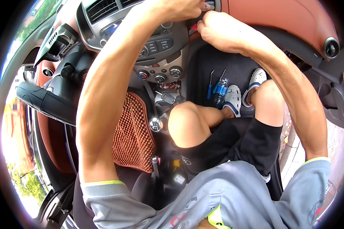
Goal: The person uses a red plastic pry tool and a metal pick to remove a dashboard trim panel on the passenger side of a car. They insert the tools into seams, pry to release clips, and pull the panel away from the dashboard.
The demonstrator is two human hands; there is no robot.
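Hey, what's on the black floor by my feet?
A blue-labelled bottle, a blue-handled tool, a second tool partly hidden by the bottle, and your white clogs. The floor beneath them is covered.

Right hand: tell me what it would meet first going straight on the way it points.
Probably the left hand, up and to the left of the right hand; depth is unclear, so the dashboard might come first.

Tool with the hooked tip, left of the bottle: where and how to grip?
Likely the blue handle, from above and slightly left. It's the near, thicker end; the thin shaft points away, and the bottle stands close on the right.
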